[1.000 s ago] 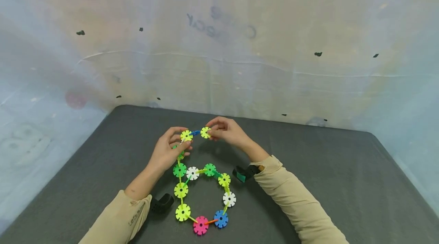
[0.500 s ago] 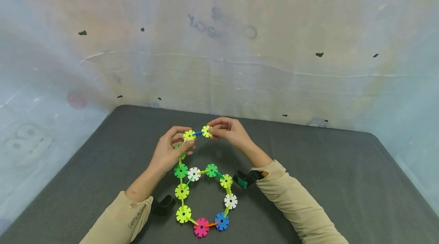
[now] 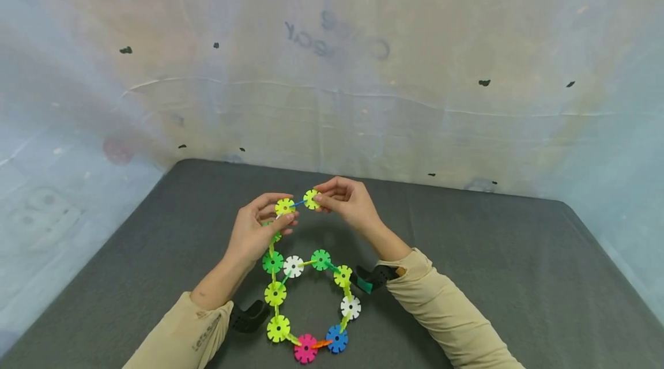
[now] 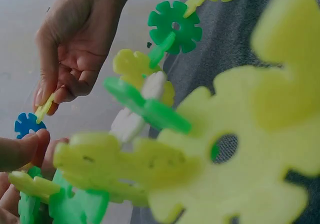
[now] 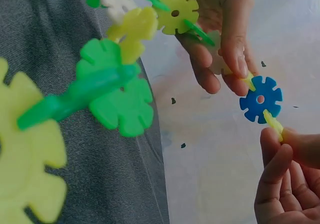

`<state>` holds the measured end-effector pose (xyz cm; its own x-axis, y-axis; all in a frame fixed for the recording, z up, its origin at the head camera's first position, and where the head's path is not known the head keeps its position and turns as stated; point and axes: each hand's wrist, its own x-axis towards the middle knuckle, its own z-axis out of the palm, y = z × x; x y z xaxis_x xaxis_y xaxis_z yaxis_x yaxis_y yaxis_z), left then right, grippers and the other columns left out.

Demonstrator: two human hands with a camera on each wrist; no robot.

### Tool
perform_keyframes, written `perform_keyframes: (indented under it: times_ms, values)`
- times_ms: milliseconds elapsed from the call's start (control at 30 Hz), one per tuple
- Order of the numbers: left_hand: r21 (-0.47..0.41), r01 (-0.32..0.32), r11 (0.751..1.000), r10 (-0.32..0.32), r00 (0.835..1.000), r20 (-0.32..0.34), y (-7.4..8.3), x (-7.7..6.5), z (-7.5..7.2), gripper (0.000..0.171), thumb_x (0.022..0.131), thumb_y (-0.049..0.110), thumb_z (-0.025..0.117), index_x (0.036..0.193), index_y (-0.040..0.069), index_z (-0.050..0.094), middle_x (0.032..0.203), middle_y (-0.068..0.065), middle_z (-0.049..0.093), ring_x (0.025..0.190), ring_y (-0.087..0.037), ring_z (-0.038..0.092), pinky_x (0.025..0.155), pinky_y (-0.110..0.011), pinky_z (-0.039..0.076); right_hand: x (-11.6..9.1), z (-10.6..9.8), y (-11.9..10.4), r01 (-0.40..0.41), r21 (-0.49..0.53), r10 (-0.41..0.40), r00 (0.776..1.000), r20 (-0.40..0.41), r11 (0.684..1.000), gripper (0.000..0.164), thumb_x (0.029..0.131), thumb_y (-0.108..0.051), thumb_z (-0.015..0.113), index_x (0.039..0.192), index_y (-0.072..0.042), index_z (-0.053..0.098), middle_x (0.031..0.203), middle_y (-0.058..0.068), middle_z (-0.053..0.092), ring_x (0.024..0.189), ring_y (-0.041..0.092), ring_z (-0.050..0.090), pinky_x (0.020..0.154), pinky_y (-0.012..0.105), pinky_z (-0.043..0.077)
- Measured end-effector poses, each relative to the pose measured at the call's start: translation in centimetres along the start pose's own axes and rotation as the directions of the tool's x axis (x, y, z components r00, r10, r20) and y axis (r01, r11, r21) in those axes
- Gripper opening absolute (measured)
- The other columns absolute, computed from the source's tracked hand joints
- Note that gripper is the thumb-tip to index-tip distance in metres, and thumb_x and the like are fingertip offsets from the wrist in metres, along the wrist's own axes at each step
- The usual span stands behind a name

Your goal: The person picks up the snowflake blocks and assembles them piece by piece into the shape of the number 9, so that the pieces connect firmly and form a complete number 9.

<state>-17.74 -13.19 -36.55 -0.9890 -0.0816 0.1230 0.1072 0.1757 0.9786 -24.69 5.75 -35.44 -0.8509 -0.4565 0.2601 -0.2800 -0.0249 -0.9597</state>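
Observation:
A chain of notched plastic flower discs rises off the dark table into my hands. My left hand (image 3: pixel 251 230) pinches it near a yellow disc (image 3: pixel 285 207) at its upper end. With thumb and fingertips, my right hand (image 3: pixel 347 202) holds another yellow disc (image 3: pixel 311 199). Between these two sits a blue disc (image 5: pixel 260 100), joined to both by their slots and seen edge-on in the head view. Lower down, green, yellow, white, pink and blue discs form a closed ring, including a pink disc (image 3: pixel 305 349) at the front. My left fingers partly hide the chain's upper links.
The dark grey table (image 3: pixel 467 253) extends to both sides of the ring. Behind it hangs a pale translucent sheet (image 3: pixel 363 98) with dark specks. Black wrist straps, one of them the left strap (image 3: pixel 249 317), sit close to the ring's sides.
The small blue disc between my hands has turned to a thin edge in the head view. The ring appears slightly lower and further right. Both hands keep their hold.

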Motion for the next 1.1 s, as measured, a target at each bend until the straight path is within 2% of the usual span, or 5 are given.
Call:
perform_keyframes:
  times_ms: [333,533,700,867,1100]
  values:
    - [-0.017,-0.006,1.0,0.006,1.0,-0.025,-0.1,0.0,0.2,0.039,0.09,0.007,0.066,0.128,0.013,0.061,0.105,-0.021,0.07,0.088,-0.024,0.071,0.076,-0.038,0.058,0.2,0.1,0.4,0.012,0.002,-0.012,0.999,0.03,1.0,0.02,0.09,-0.001,0.064,0.108,0.008,0.064,0.09,0.011,0.07,0.069,0.011,0.067,0.066,0.03,0.056]
    - [-0.004,0.031,1.0,-0.031,0.998,-0.059,-0.8,0.2,-0.4,0.035,0.091,0.009,0.065,0.125,0.009,0.058,0.105,-0.021,0.066,0.083,-0.017,0.07,0.079,-0.041,0.058,1.7,0.0,1.0,-0.094,-0.054,0.101,0.982,0.159,0.994,0.027,0.096,-0.016,0.059,0.118,-0.001,0.063,0.098,0.021,0.07,0.08,0.022,0.07,0.081,0.055,0.052]
    - [-0.005,0.088,0.996,-0.088,0.993,-0.08,-1.4,0.0,-1.5,0.032,0.094,0.008,0.062,0.124,0.004,0.056,0.101,-0.016,0.067,0.08,-0.012,0.069,0.076,-0.036,0.059,3.2,0.3,2.9,-0.179,-0.179,0.226,0.929,0.292,0.967,0.033,0.102,-0.023,0.049,0.126,-0.002,0.057,0.113,0.026,0.065,0.098,0.034,0.066,0.087,0.054,0.051]
    - [-0.012,0.135,0.991,-0.136,0.986,-0.093,-1.9,-0.2,-2.1,0.03,0.095,0.009,0.059,0.124,0.0,0.053,0.094,-0.009,0.068,0.077,-0.01,0.068,0.073,-0.032,0.059,4.4,1.2,4.1,-0.101,-0.373,0.27,0.859,0.435,0.922,0.029,0.099,-0.019,0.054,0.122,-0.002,0.06,0.114,0.017,0.067,0.1,0.03,0.065,0.082,0.037,0.055]
    - [0.019,0.195,0.981,-0.192,0.975,-0.116,-2.3,-0.1,-2.6,0.028,0.098,0.013,0.055,0.122,0.001,0.05,0.112,-0.023,0.064,0.077,-0.007,0.067,0.074,-0.029,0.058,5.3,2.9,4.8,-0.057,-0.415,0.293,0.794,0.532,0.908,0.03,0.093,-0.018,0.063,0.12,-0.004,0.064,0.113,0.011,0.068,0.095,0.011,0.065,0.079,0.027,0.054]
